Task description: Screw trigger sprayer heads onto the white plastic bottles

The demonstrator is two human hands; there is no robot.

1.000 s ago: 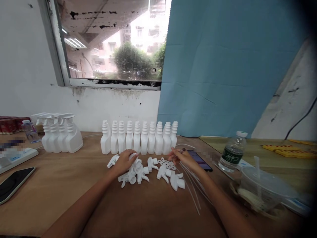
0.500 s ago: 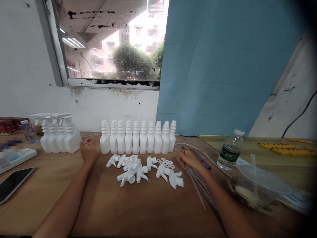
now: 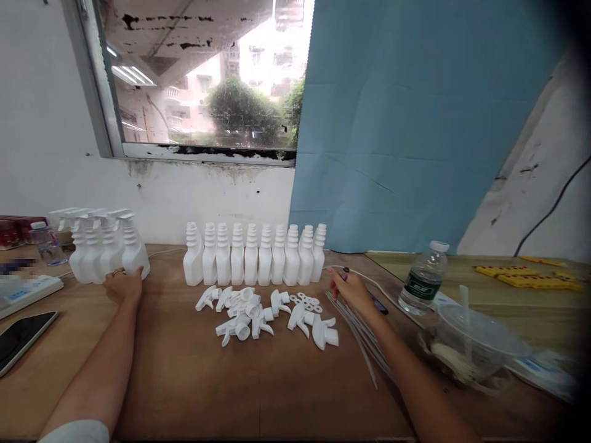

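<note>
My left hand (image 3: 122,286) rests with thumb and fingers apart against the lower fronts of the assembled white spray bottles (image 3: 133,258) on the left. My right hand (image 3: 348,290) is closed at the right, with a small dark cylindrical piece (image 3: 346,271) sticking up from the fingers; its kind is unclear. Thin clear tubes (image 3: 364,344) lie under and beside that hand. Between the hands stands a row of open white bottles (image 3: 252,261). Before it lie a pile of white trigger spray heads (image 3: 249,307) and several small white rings (image 3: 307,301).
At the right stand a water bottle (image 3: 422,283) and a clear lidded bowl with a straw (image 3: 480,338). A phone (image 3: 25,338) lies at the left edge, near a white power strip (image 3: 32,294). Yellow pieces (image 3: 530,277) lie far right. The wall is behind.
My left hand has moved left from beside the spray bottles to their lower fronts, and its fingers have spread. My right hand stays near the tubes. The view has shifted slightly.
</note>
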